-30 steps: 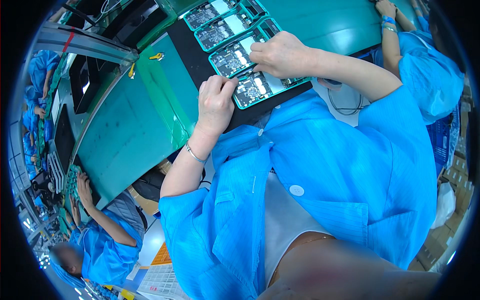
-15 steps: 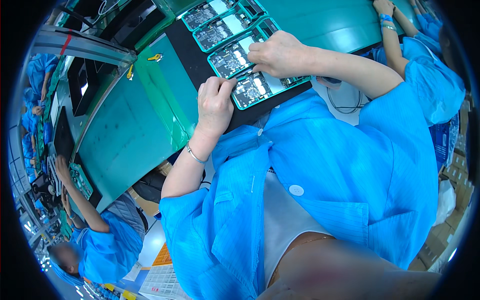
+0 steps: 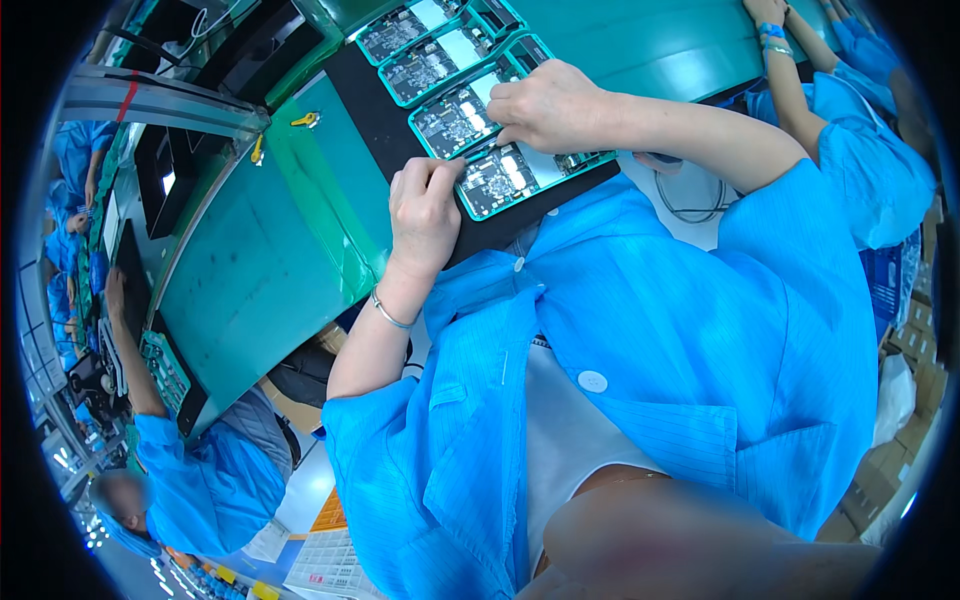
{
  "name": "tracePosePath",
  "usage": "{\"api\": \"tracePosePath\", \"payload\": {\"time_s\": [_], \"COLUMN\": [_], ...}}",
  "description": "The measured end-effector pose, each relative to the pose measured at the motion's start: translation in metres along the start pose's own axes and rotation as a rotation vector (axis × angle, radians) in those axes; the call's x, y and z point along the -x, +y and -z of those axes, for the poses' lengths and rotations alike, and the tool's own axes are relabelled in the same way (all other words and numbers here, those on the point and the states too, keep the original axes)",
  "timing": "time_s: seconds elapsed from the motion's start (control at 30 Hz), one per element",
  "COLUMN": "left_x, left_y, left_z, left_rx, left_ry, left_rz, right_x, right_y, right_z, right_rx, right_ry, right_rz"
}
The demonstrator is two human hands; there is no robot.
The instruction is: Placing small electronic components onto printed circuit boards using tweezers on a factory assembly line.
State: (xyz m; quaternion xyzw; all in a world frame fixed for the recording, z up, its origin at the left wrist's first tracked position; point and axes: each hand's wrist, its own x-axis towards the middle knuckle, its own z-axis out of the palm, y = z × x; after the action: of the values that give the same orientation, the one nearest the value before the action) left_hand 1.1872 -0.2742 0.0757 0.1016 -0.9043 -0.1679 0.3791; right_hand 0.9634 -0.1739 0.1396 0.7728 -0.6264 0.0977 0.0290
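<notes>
Several teal-framed device housings with bare circuit boards lie in a slanted row on a black mat (image 3: 360,110). The nearest housing (image 3: 497,186) is under my hands, and the second housing (image 3: 448,122) lies just beyond it. My left hand (image 3: 425,215) is closed, thumb and forefinger pinched at the left end of the nearest housing's far edge. Along that same edge my right hand (image 3: 550,108) is also closed, fingertips pressed together by a thin dark strip (image 3: 482,153). Whether either hand grips this strip cannot be made out. My right hand covers part of both housings.
The mat rests on a green workbench (image 3: 240,260). Yellow-handled latches (image 3: 305,119) sit near a metal frame (image 3: 170,100). A co-worker's arm (image 3: 135,350) reaches past another board at left; another person's hand (image 3: 765,12) rests at the upper right.
Both my hands stay at the nearest housing's far edge with hardly any shift. The co-worker on the left has reached farther forward. The whole view has moved slightly.
</notes>
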Motion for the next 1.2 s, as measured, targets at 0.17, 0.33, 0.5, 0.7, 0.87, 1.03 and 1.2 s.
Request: {"api": "tracePosePath", "payload": {"time_s": [0.17, 0.33, 0.5, 0.7, 0.87, 1.03, 1.2], "left_x": [0.000, -0.001, -0.003, -0.006, -0.011, -0.013, 0.001], "left_y": [0.002, 0.002, 0.000, -0.002, -0.001, -0.001, -0.031], "left_z": [0.001, 0.003, 0.004, 0.004, 0.008, 0.013, 0.017], "left_rx": [-0.006, -0.014, -0.014, -0.016, -0.011, 0.058, 0.114], "left_ry": [-0.012, -0.034, -0.043, -0.042, -0.104, -0.213, -0.198], "left_rz": [0.003, -0.003, -0.018, -0.027, -0.073, -0.160, -0.051], "right_x": [-0.001, -0.002, -0.002, -0.004, 0.001, 0.008, -0.003], "right_y": [-0.002, -0.004, -0.002, 0.001, -0.002, -0.006, 0.008], "right_z": [0.003, 0.006, 0.008, 0.007, 0.007, 0.006, -0.003], "right_rx": [0.019, 0.030, 0.025, 0.037, 0.047, 0.041, 0.013], "right_ry": [-0.052, -0.080, -0.049, -0.030, -0.027, -0.029, 0.070], "right_rz": [-0.008, -0.007, 0.039, 0.082, 0.092, 0.080, 0.091]}}
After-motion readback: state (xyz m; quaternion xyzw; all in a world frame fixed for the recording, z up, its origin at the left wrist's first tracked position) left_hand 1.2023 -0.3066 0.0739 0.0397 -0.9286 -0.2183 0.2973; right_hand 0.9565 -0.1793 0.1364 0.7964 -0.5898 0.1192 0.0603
